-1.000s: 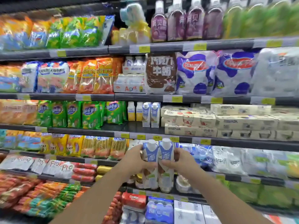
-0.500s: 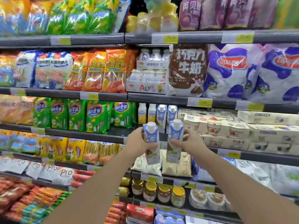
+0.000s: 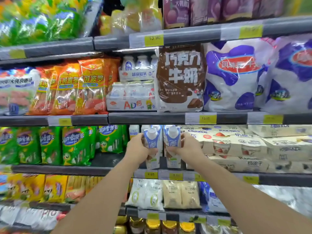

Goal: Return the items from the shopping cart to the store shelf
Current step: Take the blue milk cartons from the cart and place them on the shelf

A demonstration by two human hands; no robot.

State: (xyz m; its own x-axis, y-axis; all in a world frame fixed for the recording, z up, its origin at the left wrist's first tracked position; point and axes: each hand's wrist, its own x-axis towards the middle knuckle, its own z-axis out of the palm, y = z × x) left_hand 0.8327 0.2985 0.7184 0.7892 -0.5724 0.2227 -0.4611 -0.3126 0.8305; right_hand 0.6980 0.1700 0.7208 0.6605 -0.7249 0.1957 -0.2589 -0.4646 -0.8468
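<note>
My left hand (image 3: 137, 148) grips a blue-and-white milk carton (image 3: 151, 144) with a white cap, held upright. My right hand (image 3: 187, 146) grips a second identical carton (image 3: 173, 141) beside it. Both cartons are at the front edge of the dark shelf (image 3: 104, 169), their bases just above the yellow price tags. Directly behind them stand matching cartons (image 3: 158, 130) on the same shelf. No shopping cart is in view.
Green snack bags (image 3: 76, 146) fill the shelf to the left, with a bare dark gap between them and the cartons. Stacked cream yogurt boxes (image 3: 236, 146) sit to the right. A brown chocolate milk bag (image 3: 181, 76) hangs on the shelf above. Jars (image 3: 168, 225) stand far below.
Both hands have lifted the two cartons up and forward from the lower shelf level to the shelf holding the matching cartons. The view has moved closer.
</note>
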